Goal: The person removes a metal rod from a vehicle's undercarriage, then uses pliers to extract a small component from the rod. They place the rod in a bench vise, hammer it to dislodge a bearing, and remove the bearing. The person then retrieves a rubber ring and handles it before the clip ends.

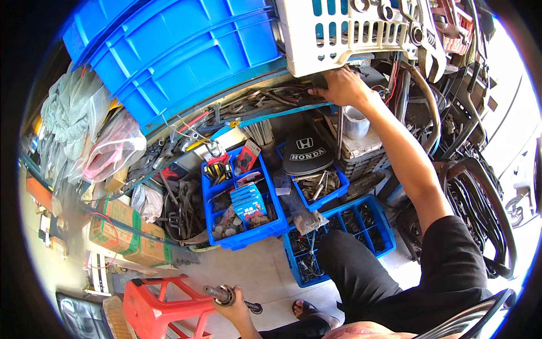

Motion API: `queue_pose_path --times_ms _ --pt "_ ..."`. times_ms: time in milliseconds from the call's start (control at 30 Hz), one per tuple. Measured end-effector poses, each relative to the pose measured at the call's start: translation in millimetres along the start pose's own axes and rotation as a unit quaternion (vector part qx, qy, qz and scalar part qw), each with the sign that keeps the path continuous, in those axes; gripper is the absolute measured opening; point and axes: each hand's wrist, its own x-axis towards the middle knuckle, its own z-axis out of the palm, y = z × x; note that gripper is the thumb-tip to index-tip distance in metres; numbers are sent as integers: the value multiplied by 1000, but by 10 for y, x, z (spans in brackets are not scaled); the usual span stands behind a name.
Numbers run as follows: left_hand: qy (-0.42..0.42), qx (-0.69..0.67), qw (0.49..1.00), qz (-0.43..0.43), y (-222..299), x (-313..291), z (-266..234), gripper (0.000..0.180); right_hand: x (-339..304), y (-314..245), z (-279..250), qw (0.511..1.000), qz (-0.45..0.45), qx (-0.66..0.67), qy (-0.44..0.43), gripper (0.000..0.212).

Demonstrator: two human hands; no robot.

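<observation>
My left hand point(234, 309) is closed around a greasy metal shaft point(214, 292) with a ring-shaped collar, held beside the red plastic stool point(151, 308). A dark rod end with a round tip sticks out on the hand's other side. My right arm stretches forward to the tool shelf, where my right hand point(345, 87) curls its fingers just below the white crate point(316, 48). A dark tip shows by those fingers, and a thin metal rod point(339, 135) runs down below the hand. Whether the two belong together is hidden.
Large blue bins point(186, 62) stand above the shelf of loose tools point(265, 99). Below are a blue tray point(243, 242) of packets, a smaller bin point(322, 206) under a black cover point(307, 152), and a divided parts tray point(387, 240). Cardboard boxes point(127, 229) lie left, hoses point(480, 209) right.
</observation>
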Motion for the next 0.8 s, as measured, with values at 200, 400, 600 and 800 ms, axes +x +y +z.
queue_pose_path --times_ms 200,400,600,800 --pt "-14 11 1000 14 -120 32 35 36 50 -411 -105 994 -55 -82 50 50" --pt "-22 46 997 62 18 -73 234 37 470 -728 112 990 -129 -18 -56 28" --pt "-38 22 997 66 282 -156 421 22 724 -718 124 973 -207 -98 -36 16" --pt "-51 30 996 65 331 -101 467 23 737 -752 70 983 -144 -84 -71 36"
